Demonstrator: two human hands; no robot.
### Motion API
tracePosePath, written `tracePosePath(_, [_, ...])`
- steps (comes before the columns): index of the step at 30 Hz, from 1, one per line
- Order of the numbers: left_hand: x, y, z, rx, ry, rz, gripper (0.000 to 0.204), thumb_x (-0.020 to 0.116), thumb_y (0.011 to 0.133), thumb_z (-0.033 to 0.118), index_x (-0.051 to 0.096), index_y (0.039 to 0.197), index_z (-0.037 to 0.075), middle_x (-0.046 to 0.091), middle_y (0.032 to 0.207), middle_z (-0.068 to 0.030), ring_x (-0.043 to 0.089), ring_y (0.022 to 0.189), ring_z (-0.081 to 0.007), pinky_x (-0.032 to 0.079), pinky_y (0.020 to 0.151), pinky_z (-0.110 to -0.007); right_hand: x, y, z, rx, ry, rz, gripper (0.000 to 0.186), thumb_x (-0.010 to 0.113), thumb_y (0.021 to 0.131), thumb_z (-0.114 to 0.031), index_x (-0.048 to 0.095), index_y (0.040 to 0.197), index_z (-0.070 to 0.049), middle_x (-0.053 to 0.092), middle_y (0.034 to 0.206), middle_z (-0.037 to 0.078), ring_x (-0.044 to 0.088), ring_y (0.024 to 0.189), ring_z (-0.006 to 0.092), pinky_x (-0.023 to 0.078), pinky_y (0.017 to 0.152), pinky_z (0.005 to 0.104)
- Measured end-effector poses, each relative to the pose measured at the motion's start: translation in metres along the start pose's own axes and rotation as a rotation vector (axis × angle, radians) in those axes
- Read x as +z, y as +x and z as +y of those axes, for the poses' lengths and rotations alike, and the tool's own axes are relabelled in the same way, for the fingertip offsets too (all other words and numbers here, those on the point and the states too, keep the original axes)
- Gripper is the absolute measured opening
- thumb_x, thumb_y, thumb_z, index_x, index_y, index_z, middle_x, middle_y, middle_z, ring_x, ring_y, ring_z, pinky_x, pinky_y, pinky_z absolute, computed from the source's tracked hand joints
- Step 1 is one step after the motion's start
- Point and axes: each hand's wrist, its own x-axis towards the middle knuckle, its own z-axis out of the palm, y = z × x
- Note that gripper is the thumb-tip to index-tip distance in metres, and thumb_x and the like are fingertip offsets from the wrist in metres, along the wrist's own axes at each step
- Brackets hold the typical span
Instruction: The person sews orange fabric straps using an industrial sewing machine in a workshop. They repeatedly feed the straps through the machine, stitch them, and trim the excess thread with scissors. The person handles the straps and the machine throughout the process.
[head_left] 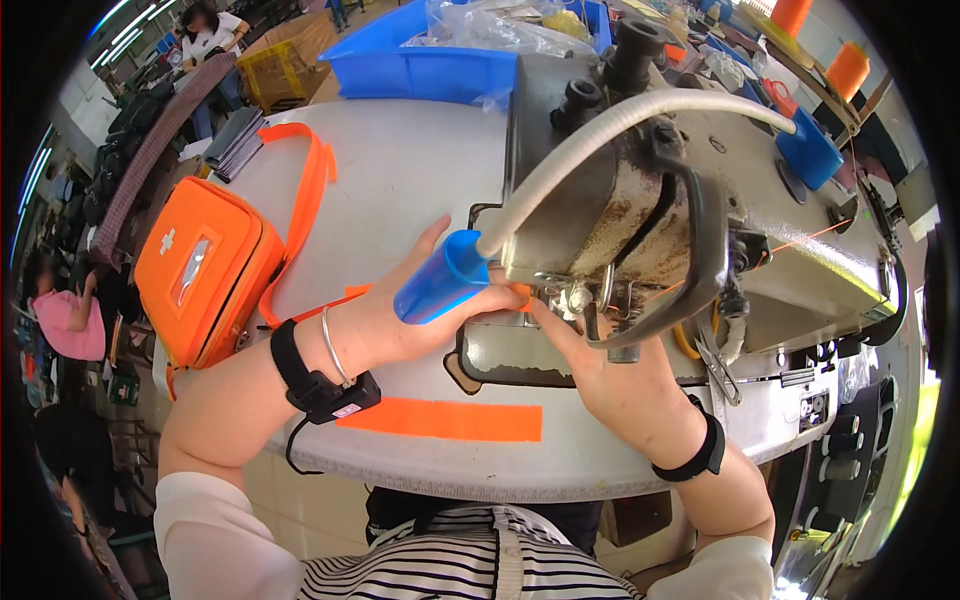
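The machine [800, 265] occupies the right side of the table [400, 150]. The bin [420, 75] is located at the table's rear, left of the machine. The bag [195, 270] lies at the left; the strap [308, 205] extends along its right side. The cloth stack [237, 143] is behind the bag. The strip [450, 420] lies near the front edge, between the left hand [385, 320] and right hand [620, 380]. The scissors [717, 368] lie right of the right hand.
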Motion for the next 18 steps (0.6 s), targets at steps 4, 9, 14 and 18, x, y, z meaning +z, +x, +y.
tracePosePath(4, [-0.002,0.004,0.000,0.002,-0.004,-0.004,0.028,0.045,0.098,0.020,0.069,0.112,0.023,0.067,0.103,0.0021,0.059,0.110,-0.0239,0.018,0.113,-0.062,0.005,-0.002,0.004,-0.019,0.002,0.051,0.052,0.056,0.078,0.003,0.054,0.129,-0.004,0.066,0.101,0.013,0.067,0.084,0.0257,0.053,0.066,0.0329])
tracePosePath(9, [0.005,0.001,-0.006,-0.051,-0.027,-0.029,0.032,0.040,0.102,0.023,0.066,0.120,0.028,0.064,0.115,0.0015,0.058,0.114,-0.0230,0.014,0.116,-0.059,-0.004,-0.013,0.006,-0.061,0.024,-0.017,0.044,0.058,0.078,0.000,0.058,0.121,-0.010,0.063,0.094,0.010,0.065,0.077,0.0257,0.053,0.061,0.0353])
tracePosePath(14, [0.012,0.000,-0.020,-0.043,-0.036,0.043,0.025,0.048,0.101,0.026,0.066,0.118,0.024,0.062,0.124,-0.0019,0.057,0.117,-0.0227,0.014,0.116,-0.059,-0.051,-0.022,0.007,-0.003,0.232,-0.054,0.017,0.063,0.078,-0.003,0.064,0.094,-0.008,0.054,0.076,0.008,0.060,0.068,0.0245,0.050,0.055,0.0379])
tracePosePath(18, [-0.002,0.001,-0.016,-0.115,-0.184,0.022,0.016,0.064,0.092,0.028,0.066,0.105,0.018,0.065,0.117,-0.0058,0.061,0.106,-0.0254,0.028,0.109,-0.054,-0.096,-0.074,0.059,0.272,0.129,0.425,0.015,0.060,0.083,-0.004,0.068,0.096,-0.004,0.055,0.074,0.004,0.048,0.062,0.0131,0.035,0.052,0.0276])
